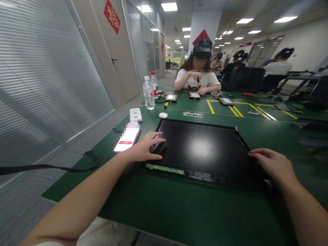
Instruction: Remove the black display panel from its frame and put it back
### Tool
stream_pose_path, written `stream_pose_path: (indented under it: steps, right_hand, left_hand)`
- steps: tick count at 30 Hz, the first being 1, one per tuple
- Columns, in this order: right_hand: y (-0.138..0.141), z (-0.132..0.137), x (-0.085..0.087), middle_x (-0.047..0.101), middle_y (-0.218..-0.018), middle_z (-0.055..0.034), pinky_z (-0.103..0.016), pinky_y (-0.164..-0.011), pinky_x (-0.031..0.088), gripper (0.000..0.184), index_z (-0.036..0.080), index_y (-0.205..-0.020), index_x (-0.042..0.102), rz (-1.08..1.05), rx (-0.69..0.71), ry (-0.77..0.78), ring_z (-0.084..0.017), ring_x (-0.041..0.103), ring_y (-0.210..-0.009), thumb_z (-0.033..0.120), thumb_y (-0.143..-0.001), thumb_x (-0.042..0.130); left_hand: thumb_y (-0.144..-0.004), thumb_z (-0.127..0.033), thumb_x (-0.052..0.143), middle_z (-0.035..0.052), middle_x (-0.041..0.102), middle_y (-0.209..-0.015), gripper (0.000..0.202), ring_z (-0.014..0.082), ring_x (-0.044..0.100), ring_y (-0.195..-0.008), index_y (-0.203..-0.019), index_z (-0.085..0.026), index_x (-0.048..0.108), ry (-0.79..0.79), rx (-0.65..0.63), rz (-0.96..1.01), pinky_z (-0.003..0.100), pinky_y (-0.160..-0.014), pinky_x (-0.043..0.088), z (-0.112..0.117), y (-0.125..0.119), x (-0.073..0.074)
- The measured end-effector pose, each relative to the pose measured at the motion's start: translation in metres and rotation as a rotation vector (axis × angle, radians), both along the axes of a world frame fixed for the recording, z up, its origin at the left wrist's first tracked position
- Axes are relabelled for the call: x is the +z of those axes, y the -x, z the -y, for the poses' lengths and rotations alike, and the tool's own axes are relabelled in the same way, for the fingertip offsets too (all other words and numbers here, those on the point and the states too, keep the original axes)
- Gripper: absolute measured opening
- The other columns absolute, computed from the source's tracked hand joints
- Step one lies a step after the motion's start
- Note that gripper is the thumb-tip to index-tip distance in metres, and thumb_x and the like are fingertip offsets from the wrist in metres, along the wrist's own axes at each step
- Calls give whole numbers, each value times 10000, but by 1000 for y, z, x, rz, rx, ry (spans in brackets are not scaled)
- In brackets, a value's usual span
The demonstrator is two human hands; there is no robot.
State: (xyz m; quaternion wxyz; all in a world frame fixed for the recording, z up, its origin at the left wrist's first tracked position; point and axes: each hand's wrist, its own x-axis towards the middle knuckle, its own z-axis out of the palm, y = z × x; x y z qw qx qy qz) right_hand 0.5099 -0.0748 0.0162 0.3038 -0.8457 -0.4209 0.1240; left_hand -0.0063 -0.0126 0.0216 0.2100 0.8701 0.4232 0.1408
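Note:
A black display panel (184,143) lies flat, screen up, on the green table in front of me. Along its near edge runs a thin green circuit board (164,169), with a black strip beside it. My left hand (145,147) rests over the panel's left edge, its fingers spread apart above the screen. At the opposite side, my right hand (275,165) pinches the panel's right rim between thumb and fingers. The underside of the panel is hidden.
Left of the panel are a lit phone (127,138), a white power bank (135,115) and a white earbud case (163,115). Water bottles (148,94) stand behind them. Across the green table (179,205), a co-worker (198,77) handles a hard drive (194,95).

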Motion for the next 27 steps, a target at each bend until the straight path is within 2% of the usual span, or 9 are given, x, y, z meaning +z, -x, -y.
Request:
stream_pose_path:
  steps: [7,15,21,24,27]
  right_hand:
    - [-6,-2,-6,751,-673,-52,-440,-705,480,332,302,-702,780,37,1,11,-318,698,-728,552,-565,610]
    - [-1,0,-4,746,-723,-59,-428,-725,496,326,290,-759,782,9,-23,49,-308,693,-774,530,-604,624]
    - [-1,-1,-3,754,-717,-51,-444,-743,501,288,305,-734,775,20,-36,55,-326,712,-799,517,-601,633]
    - [-2,-1,-2,772,-737,-42,-451,-741,501,282,317,-729,776,14,-15,68,-331,722,-799,519,-600,627]
    - [0,0,0,764,-724,-44,-452,-748,505,279,321,-723,769,19,-24,75,-329,715,-798,522,-606,616]
  left_hand:
    - [-912,-424,861,138,564,-1690,604,390,511,-1551,-1485,-284,730,57,-130,-64,526,-1266,413,2,0,11]
    - [-916,-363,869,122,621,-1641,541,374,565,-1502,-1443,-303,765,32,-200,-94,512,-1254,418,5,-3,15]
    - [-922,-343,851,131,665,-1592,484,365,615,-1453,-1399,-283,791,-23,-242,-59,503,-1246,435,7,-7,14]
    - [-982,-368,761,136,671,-1583,411,357,620,-1449,-1380,-271,796,-41,-179,-42,524,-1241,453,5,-8,8]
    - [-1016,-385,667,178,587,-1659,437,389,556,-1517,-1403,-213,773,-97,19,-50,570,-1260,441,2,-9,0]
